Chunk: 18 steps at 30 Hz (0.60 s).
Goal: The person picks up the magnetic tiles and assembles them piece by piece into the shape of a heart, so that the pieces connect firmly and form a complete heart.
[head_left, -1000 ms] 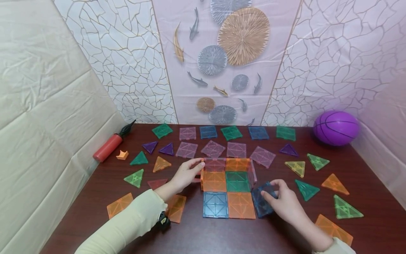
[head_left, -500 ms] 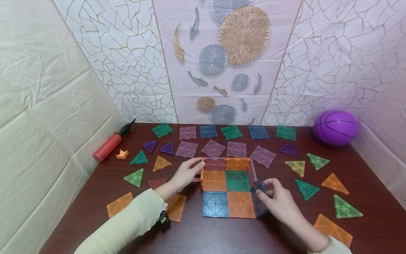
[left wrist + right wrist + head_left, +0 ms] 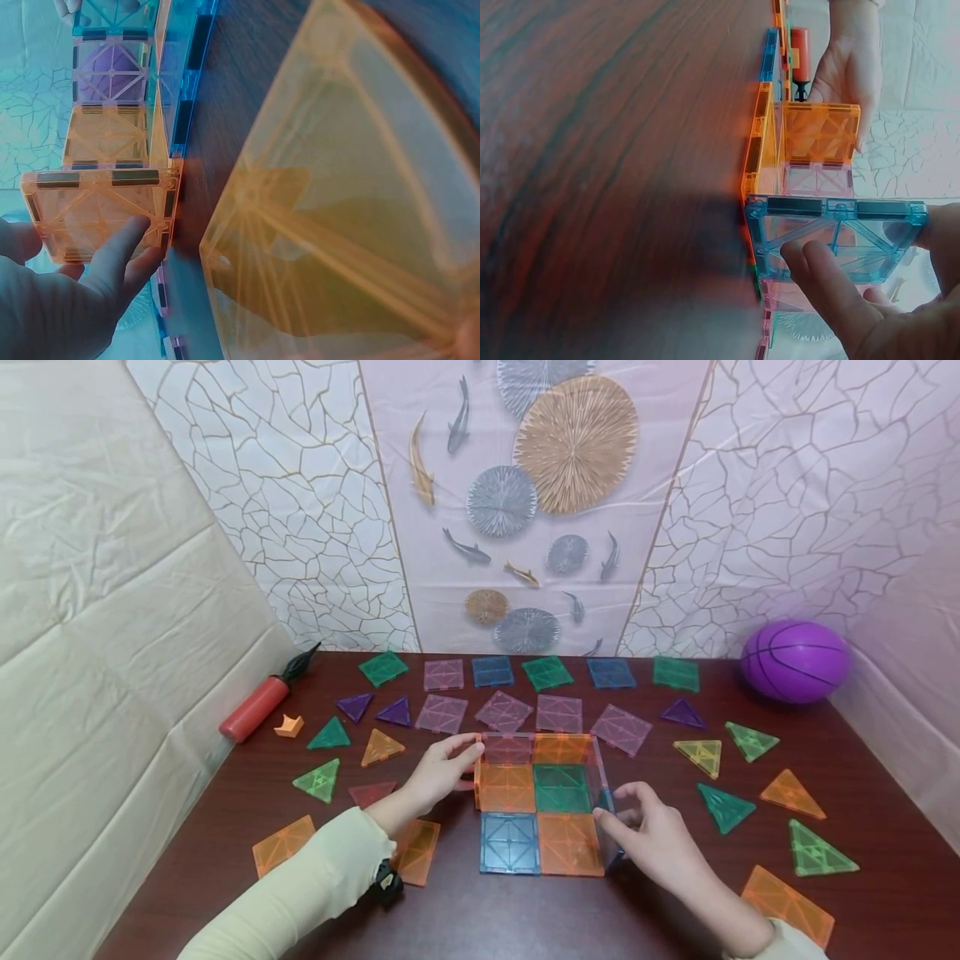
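Observation:
Magnetic tiles form a low box on the table. Its floor has an orange tile [image 3: 507, 789], a green tile [image 3: 562, 789], a pale blue tile [image 3: 509, 843] and another orange tile [image 3: 570, 845]. At the back stand a pink tile [image 3: 507, 749] and an orange one [image 3: 562, 748]. My left hand [image 3: 435, 774] grips the upright orange magnetic tile [image 3: 75, 206] on the left side. Opposite, my right hand [image 3: 660, 839] pinches a blue magnetic tile [image 3: 847, 210], standing on edge along the front-right floor tile, near the pink side tile [image 3: 597, 764].
Pink, blue and green square tiles lie behind the box, such as a pink one [image 3: 622, 730]. Triangles lie at both sides, one of them yellow [image 3: 699, 757]. A red hand pump [image 3: 257, 708], a small orange crown piece [image 3: 288, 726] and a purple ball [image 3: 796, 662] sit farther out.
My right hand has moved left with the blue magnetic tile, which has gone from tilted to upright against the box's right edge. The left hand has stayed on the orange magnetic tile.

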Motion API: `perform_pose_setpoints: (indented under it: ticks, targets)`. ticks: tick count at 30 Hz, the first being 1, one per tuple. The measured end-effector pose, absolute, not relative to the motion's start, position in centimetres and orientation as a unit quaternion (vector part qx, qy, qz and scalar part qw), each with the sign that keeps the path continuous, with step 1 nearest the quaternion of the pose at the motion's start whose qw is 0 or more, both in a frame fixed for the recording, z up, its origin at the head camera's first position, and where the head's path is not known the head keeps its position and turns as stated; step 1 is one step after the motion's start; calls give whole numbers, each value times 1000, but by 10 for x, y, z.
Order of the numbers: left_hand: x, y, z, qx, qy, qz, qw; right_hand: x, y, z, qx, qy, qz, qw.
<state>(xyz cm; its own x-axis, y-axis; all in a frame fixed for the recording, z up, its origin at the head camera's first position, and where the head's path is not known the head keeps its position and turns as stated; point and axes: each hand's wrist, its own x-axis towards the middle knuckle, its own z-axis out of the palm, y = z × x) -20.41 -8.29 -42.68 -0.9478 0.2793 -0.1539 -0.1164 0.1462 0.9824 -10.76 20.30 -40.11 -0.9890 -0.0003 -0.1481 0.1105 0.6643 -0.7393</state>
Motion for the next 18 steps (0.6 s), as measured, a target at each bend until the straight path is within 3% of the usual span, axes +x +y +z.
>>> perform_pose_setpoints:
  ticks: [9, 18]
  targets:
    - [-207, -89, -425, 64, 763, 624, 153, -109, 205, -403, -22, 906, -418, 70]
    - [-200, -124, -406, 103, 807, 558, 162, -111, 209, -407, -81, 905, -414, 51]
